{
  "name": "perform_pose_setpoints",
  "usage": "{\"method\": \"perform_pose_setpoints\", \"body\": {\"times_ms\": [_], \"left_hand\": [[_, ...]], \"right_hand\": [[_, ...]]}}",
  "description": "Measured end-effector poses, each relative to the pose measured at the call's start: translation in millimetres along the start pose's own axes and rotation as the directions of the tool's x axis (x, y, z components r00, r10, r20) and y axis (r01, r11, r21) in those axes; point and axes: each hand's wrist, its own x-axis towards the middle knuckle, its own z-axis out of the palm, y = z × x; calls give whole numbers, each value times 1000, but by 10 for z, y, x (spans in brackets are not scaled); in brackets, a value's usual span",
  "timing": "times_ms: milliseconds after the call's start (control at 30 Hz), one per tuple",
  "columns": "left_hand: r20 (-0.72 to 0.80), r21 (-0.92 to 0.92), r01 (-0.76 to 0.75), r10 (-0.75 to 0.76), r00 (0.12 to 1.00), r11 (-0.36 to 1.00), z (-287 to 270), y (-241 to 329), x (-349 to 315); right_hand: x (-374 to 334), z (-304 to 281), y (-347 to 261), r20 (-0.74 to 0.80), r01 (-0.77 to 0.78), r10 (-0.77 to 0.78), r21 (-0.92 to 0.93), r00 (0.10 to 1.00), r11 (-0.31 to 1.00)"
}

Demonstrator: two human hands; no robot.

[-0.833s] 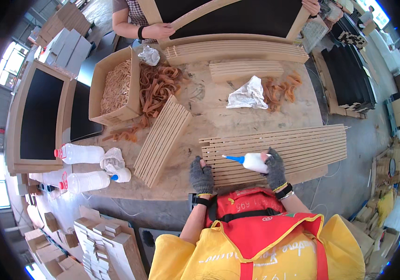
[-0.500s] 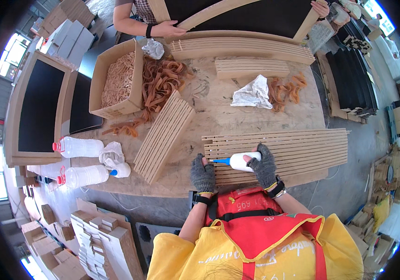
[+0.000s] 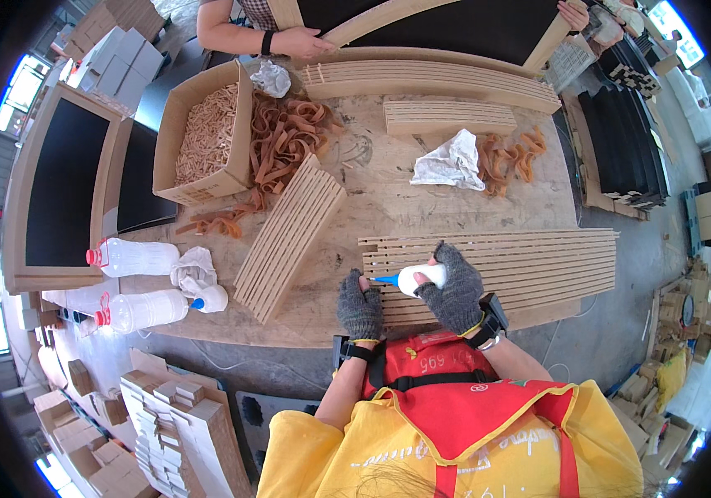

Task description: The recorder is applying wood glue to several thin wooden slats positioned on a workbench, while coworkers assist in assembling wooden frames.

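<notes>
At the far left a framed black panel (image 3: 65, 183) stands beside the table (image 3: 355, 195). Next come two clear plastic jugs with red caps, the upper jug (image 3: 139, 259) and the lower jug (image 3: 156, 311), lying on their sides, with a crumpled white cloth (image 3: 193, 268) just beside them. Behind these, a cardboard box (image 3: 241, 137) holds wooden dowels (image 3: 204, 137), and a heap of brown rubber strips (image 3: 285, 145) lies against its right side. A short bundle of grooved slats (image 3: 290, 241) lies slantwise in front of the heap.

The left hand (image 3: 360, 309), in a grey fingerless glove, rests at the left end of the long slatted wooden panel (image 3: 530, 261); its fingers are curled, and I cannot tell whether they pinch anything. Just right of it is the white squeeze bottle (image 3: 412, 282), its blue nozzle (image 3: 386, 280) pointing left over the slats. The right hand (image 3: 458, 290) has its grip closed around the bottle.

Over the last moments the bottle has shifted left, from over the slats to right beside the left hand. For the work in hand, I judge, this puts the nozzle within reach of the slat ends; whether it touches them is unclear.
</notes>
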Motion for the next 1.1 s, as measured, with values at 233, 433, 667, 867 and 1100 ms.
{"method": "perform_pose_setpoints", "body": {"times_ms": [233,433,667,867,1100], "left_hand": [[-47,9,-27,28,999,1000,32,-13,4],[-23,9,-13,13,1000,1000,28,11,11],[0,9,-14,14,1000,1000,-10,-4,-5],[32,8,7,-7,999,1000,-20,21,3],[26,39,-36,35,999,999,-19,24,13]], "right_hand": [[104,-26,-180,32,113,-112,-27,993,993],[94,-52,-148,18,124,-124,-40,992,991],[106,-172,132,19,-19,20,-55,1000,998],[2,-84,230,-50,-57,57,-2,997,998],[48,-121,65,-3,-19,19,-9,1000,1000]]}}
